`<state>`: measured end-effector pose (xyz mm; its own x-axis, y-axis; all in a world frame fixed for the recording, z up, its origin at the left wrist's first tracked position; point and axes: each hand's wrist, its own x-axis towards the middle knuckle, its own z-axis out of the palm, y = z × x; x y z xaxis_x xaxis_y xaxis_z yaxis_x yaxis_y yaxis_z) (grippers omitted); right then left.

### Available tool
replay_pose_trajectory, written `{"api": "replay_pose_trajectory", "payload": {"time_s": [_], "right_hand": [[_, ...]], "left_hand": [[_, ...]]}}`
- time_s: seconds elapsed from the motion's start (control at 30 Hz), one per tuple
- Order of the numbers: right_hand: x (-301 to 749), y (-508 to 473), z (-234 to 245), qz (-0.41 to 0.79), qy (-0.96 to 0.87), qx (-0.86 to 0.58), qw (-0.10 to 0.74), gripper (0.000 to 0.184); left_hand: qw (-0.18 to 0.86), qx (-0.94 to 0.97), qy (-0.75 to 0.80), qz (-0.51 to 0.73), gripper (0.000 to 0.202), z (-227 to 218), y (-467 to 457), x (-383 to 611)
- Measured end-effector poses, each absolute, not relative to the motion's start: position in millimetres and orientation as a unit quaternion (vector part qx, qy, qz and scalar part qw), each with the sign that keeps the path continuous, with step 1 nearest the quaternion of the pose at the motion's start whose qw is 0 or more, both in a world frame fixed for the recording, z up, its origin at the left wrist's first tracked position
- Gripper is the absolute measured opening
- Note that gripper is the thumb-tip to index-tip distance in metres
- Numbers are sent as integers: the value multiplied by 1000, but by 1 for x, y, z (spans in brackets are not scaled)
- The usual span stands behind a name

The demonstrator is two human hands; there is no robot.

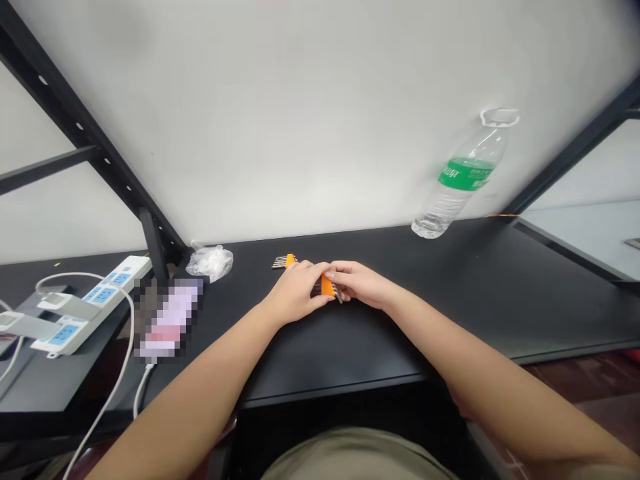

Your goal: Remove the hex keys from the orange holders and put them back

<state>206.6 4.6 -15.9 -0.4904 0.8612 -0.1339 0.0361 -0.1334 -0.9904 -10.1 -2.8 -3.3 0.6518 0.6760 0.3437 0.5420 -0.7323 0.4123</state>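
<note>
Over the middle of the black tabletop, my left hand (299, 293) curls round an orange holder with metal rods (327, 285), its thumb along the near side. My right hand (361, 283) meets it from the right, thumb and fingers closed at the holder's right end. Thin metal rods stick out by the right fingers. Beyond my left hand shows another orange piece with several metal rods (290, 261), pointing left. My fingers hide whether the two orange pieces are joined.
A crumpled clear plastic bag (211, 263) lies left of my hands, behind a blurred-out phone (170, 320) on a white cable. A power strip (95, 303) is at far left. A clear bottle with a green label (460, 177) leans at the back right. Black frame posts (95, 147) flank the table.
</note>
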Motion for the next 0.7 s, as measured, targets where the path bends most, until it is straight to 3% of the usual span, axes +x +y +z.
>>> {"api": "replay_pose_trajectory", "payload": {"time_s": [0.2, 0.3, 0.47, 0.7], "right_hand": [[208, 7, -18, 525, -656, -442, 314, 42], [219, 16, -20, 470, -665, -483, 321, 39], [249, 35, -26, 293, -684, -591, 312, 31], [273, 50, -28, 167, -702, -656, 221, 26]], "left_hand": [[106, 885, 374, 256, 64, -6, 5, -15], [52, 847, 449, 280, 57, -15, 23, -30], [54, 813, 549, 187, 64, -38, 51, -54], [81, 825, 532, 172, 27, -34, 42, -50]]}}
